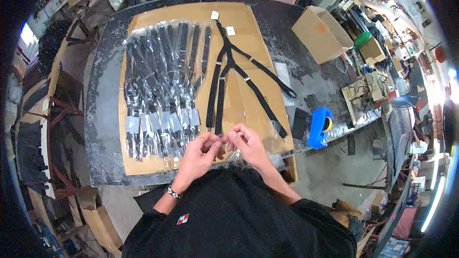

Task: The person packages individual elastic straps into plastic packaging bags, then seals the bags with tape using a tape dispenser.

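Both my hands are close together at the near edge of a cardboard sheet (244, 107). My left hand (202, 152) is closed, thumb against the curled fingers. Beside it my right hand (247, 146) pinches with thumb and fingertips; what either hand holds is too small to make out. Shiny clear plastic shows just under the right fingers. A pair of black suspenders (229, 59) lies spread out beyond my hands, its straps fanning toward me and to the right. To the left, several black suspenders in clear plastic bags (162, 81) lie side by side.
The dark table (107, 110) carries the cardboard. At the right stand a blue tape dispenser (319, 129) with yellow tape and an open cardboard box (322, 33). Two small white labels lie near the top strap, one being a white tag (231, 31). Racks and shelves line both sides.
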Demonstrator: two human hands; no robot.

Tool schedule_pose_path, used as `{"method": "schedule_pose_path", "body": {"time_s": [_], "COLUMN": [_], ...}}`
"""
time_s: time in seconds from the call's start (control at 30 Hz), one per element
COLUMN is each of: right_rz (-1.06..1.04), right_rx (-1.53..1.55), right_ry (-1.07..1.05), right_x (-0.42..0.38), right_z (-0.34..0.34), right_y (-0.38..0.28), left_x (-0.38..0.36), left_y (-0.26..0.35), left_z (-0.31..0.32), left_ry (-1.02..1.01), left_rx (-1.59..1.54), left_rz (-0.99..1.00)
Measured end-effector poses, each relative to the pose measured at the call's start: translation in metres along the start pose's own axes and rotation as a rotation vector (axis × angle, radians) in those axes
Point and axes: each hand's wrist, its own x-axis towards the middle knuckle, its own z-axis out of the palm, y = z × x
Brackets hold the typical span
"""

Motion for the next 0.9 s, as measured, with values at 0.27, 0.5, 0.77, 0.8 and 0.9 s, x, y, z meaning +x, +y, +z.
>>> {"method": "schedule_pose_path", "body": {"time_s": [0.27,0.5,0.77,0.8,0.9], "right_rz": [0.173,0.134,0.291,0.317,0.408], "right_rx": [-0.157,-0.291,-0.286,-0.295,-0.277], "right_ry": [-0.238,-0.273,-0.568,-0.596,-0.657], "right_x": [-0.001,0.005,0.015,0.015,0.016], "right_z": [-0.001,0.005,-0.023,-0.029,-0.047], "right_y": [0.016,-0.001,-0.035,-0.036,-0.038], "left_x": [0.006,-0.006,-0.013,-0.019,-0.04], "left_y": [-0.013,-0.003,-0.014,-0.011,-0.004], "left_z": [-0.024,-0.044,-0.119,-0.135,-0.183], "left_ry": [0.128,0.249,0.66,0.746,0.972], "left_rx": [-0.067,-0.077,-0.195,-0.168,-0.157], "left_rz": [0.005,-0.023,0.215,0.239,0.343]}}
